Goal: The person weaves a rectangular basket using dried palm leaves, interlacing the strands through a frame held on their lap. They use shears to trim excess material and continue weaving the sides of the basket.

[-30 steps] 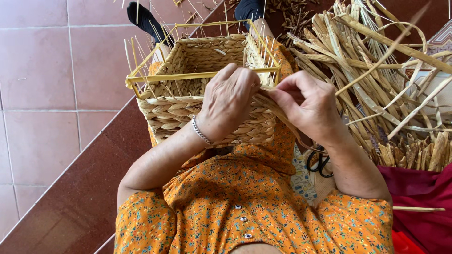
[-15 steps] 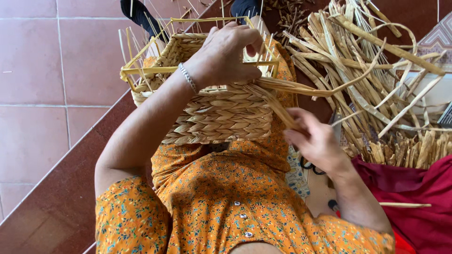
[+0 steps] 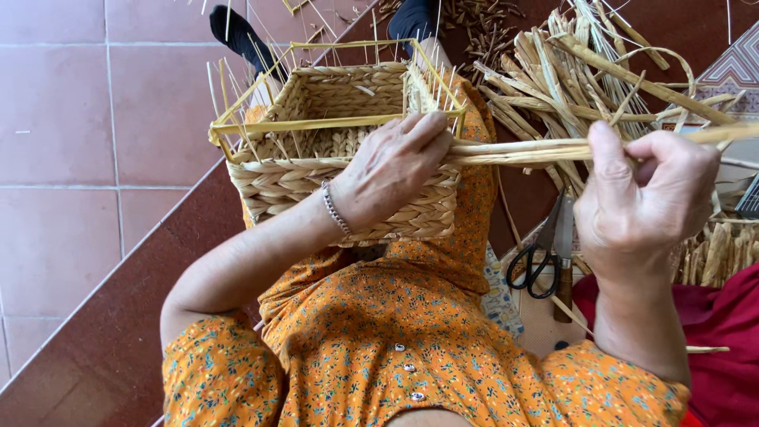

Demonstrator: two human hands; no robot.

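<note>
A half-woven rectangular straw basket (image 3: 316, 158) on a yellow wire frame rests on my lap. My left hand (image 3: 391, 170) presses flat against its near wall at the right corner, fingers on the weave. A long pale straw strand (image 3: 522, 149) runs from that corner out to the right. My right hand (image 3: 644, 202) is raised at the right, with thumb and fingers closed on this strand, holding it taut and level.
A heap of loose dried straw stalks (image 3: 601, 79) lies at the right. Black-handled scissors (image 3: 541, 257) lie on the floor beside my right knee. Red cloth (image 3: 723, 340) is at the lower right. Pink floor tiles (image 3: 95, 119) spread to the left.
My right hand has gone from low beside the basket up and out to the right, drawing the strand straight. My left hand slid from the basket's rim down to its near wall.
</note>
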